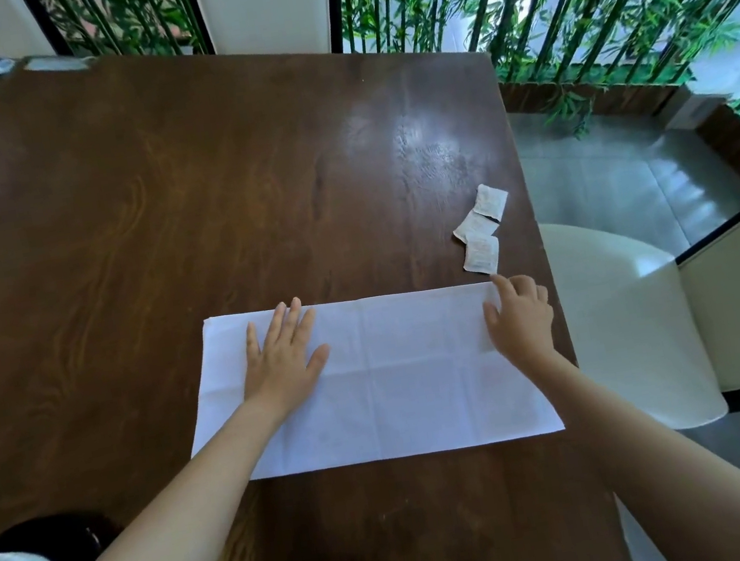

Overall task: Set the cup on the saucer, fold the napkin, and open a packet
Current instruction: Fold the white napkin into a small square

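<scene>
On wooden table (198, 186), one white napkin (401, 396), three packets (479, 234), left hand (281, 362) flat, right hand (522, 319) pinching its edge.

Single head-worn wide-angle view, looking forward and steeply down, close above the wooden table (245, 178)

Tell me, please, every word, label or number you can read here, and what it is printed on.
No text can be read.
Three packets: faint grey print, too small and blurred to read.
Napkin, left hand and right hand on it: plain, no print.
</scene>
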`<state>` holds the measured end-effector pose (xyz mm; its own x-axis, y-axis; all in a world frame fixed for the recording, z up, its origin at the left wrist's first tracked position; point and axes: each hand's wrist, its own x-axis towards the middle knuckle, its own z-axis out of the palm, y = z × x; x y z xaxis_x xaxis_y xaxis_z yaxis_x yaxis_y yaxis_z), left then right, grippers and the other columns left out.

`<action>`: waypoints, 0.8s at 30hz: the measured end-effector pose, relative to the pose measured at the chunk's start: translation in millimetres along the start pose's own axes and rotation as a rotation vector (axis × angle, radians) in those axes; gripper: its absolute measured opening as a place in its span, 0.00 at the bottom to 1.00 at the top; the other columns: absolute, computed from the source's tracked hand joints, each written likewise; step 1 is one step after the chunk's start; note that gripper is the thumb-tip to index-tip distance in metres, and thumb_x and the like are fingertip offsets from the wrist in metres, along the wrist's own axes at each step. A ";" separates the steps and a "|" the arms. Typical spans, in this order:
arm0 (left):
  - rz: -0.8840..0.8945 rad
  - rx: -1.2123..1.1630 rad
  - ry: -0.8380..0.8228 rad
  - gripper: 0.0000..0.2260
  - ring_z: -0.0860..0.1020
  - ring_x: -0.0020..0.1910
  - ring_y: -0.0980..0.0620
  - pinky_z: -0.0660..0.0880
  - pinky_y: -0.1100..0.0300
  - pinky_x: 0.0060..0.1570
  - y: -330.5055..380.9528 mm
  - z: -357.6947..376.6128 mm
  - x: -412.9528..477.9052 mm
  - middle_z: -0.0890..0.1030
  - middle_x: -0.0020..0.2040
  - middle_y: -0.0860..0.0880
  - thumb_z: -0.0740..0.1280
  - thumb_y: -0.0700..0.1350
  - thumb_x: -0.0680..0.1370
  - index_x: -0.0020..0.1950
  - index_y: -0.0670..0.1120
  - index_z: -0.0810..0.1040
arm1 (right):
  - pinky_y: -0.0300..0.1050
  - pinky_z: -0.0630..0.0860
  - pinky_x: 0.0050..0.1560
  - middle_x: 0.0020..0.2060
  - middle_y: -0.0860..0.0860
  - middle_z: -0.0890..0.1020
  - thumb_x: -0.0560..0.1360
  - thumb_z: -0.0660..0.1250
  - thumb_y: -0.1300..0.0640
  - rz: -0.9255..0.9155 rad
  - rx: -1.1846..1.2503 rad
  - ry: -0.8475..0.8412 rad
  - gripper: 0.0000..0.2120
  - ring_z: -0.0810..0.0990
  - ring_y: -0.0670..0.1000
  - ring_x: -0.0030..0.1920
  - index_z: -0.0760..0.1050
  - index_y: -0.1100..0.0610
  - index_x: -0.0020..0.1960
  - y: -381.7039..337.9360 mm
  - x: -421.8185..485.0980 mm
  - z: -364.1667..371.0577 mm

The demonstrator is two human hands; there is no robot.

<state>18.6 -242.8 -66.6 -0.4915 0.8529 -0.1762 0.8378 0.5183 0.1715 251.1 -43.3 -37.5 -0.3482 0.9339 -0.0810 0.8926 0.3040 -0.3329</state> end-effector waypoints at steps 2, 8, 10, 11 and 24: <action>0.019 0.014 -0.017 0.27 0.41 0.77 0.51 0.38 0.43 0.73 3.2 1.5 1.2 0.44 0.78 0.50 0.44 0.60 0.79 0.77 0.52 0.46 | 0.56 0.61 0.67 0.71 0.57 0.63 0.78 0.58 0.53 -0.027 -0.071 -0.067 0.23 0.61 0.61 0.69 0.62 0.55 0.72 0.4 0.5 4.2; 0.044 0.044 0.047 0.38 0.41 0.76 0.51 0.37 0.45 0.72 2.3 7.3 -7.0 0.44 0.78 0.51 0.26 0.67 0.70 0.76 0.53 0.44 | 0.54 0.40 0.76 0.78 0.54 0.45 0.80 0.43 0.45 -0.094 -0.214 -0.110 0.29 0.43 0.53 0.77 0.42 0.54 0.77 14.6 -15.1 28.1; 0.033 0.052 0.046 0.35 0.42 0.77 0.51 0.38 0.45 0.73 3.0 6.5 -7.2 0.45 0.78 0.50 0.30 0.65 0.72 0.76 0.53 0.45 | 0.54 0.39 0.76 0.78 0.54 0.44 0.80 0.42 0.45 -0.086 -0.243 -0.111 0.29 0.42 0.53 0.77 0.41 0.55 0.77 14.3 -15.4 28.0; 0.031 0.067 0.041 0.34 0.42 0.77 0.51 0.37 0.45 0.72 3.9 5.7 -8.2 0.45 0.78 0.50 0.31 0.64 0.73 0.76 0.52 0.45 | 0.55 0.39 0.76 0.78 0.54 0.44 0.80 0.42 0.45 -0.079 -0.259 -0.105 0.28 0.42 0.54 0.77 0.42 0.55 0.77 12.2 -15.5 27.1; 0.024 0.043 0.056 0.36 0.42 0.76 0.52 0.37 0.47 0.72 -2.2 21.0 -62.9 0.48 0.78 0.52 0.27 0.66 0.72 0.76 0.54 0.47 | 0.56 0.35 0.74 0.78 0.46 0.47 0.79 0.43 0.41 -0.495 -0.254 -0.201 0.27 0.39 0.51 0.77 0.43 0.45 0.76 -30.0 -79.0 56.6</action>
<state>52.7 -298.9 -76.3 -0.4824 0.8680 -0.1178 0.8585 0.4952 0.1331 235.6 -136.8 -74.3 -0.7663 0.6228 -0.1578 0.6418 0.7534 -0.1428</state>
